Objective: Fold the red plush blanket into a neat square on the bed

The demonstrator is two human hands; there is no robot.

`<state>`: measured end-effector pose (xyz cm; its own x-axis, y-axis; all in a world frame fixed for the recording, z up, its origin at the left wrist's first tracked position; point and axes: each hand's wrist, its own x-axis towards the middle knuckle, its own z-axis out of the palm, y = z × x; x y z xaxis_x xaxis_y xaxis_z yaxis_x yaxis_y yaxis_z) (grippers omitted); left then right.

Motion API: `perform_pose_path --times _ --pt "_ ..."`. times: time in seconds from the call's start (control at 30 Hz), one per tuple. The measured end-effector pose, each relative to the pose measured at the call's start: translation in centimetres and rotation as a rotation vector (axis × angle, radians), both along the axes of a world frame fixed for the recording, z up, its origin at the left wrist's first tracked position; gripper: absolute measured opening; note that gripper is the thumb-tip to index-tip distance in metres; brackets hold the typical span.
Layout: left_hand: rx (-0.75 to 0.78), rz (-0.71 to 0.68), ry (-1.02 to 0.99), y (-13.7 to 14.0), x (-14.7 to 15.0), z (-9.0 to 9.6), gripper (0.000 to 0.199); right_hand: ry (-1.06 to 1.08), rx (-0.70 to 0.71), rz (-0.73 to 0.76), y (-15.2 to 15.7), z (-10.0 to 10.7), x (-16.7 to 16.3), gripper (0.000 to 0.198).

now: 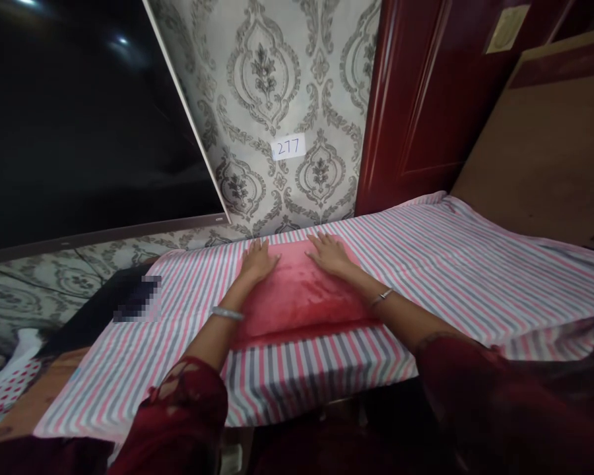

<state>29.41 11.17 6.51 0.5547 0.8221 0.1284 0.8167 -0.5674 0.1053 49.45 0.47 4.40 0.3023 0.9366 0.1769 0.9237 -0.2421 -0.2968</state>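
A red-pink plush cloth [297,290], roughly rectangular, lies flat on a striped cover [416,257]. Whether the cloth is folded or a single piece I cannot tell. My left hand [259,261] rests flat on its far left corner with the fingers stretched out. On the far right part of the cloth lies my right hand [328,254], palm down and fingers spread. Neither hand grips anything. The cloth's near edge, a darker red, runs along the front of the table. Some darker streaks mark its pile.
A large dark television [89,125] stands at the left against patterned wallpaper [262,72]. A paper label marked 277 [288,146] is on the wall. To the right are a dark red door [416,99] and a big brown cardboard panel [549,152]. A dotted cloth [7,389] is at far left.
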Motion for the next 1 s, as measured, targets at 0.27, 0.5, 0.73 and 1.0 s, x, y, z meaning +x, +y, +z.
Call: perform_pose_path --times 0.27,0.5,0.73,1.0 --pt "-0.085 0.204 0.019 2.8 -0.4 -5.5 0.072 -0.068 -0.017 -0.1 2.3 -4.8 1.2 0.059" --pt "-0.095 0.214 -0.029 3.0 -0.5 -6.2 0.073 -0.078 0.043 -0.071 2.6 -6.7 2.0 0.059" --pt "-0.133 0.215 -0.05 3.2 -0.8 -6.3 0.073 -0.086 0.046 -0.079 2.5 -6.6 1.8 0.057" --pt "-0.147 0.199 0.009 2.3 -0.6 -3.5 0.074 -0.02 -0.043 -0.079 1.8 -4.0 1.3 0.058"
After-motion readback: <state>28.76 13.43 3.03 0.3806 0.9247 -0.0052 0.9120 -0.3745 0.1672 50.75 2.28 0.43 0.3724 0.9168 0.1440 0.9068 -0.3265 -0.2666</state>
